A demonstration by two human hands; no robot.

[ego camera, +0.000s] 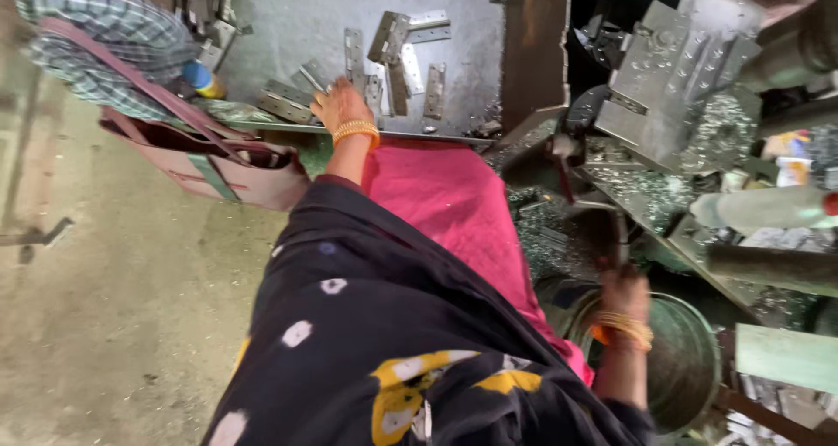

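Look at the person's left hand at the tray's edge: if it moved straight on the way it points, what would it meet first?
Probably the flat metal hinge plates lying on the grey tray, just beyond the left hand; depth is unclear.

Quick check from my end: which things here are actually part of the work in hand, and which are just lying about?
In use:
left hand reaching onto the metal hinge plates in the grey tray
right hand gripping the dark machine lever
metal bowl beside that hand

Lying about:
brown bag with strap
plastic bottle on the bench
metal shavings
checked cloth
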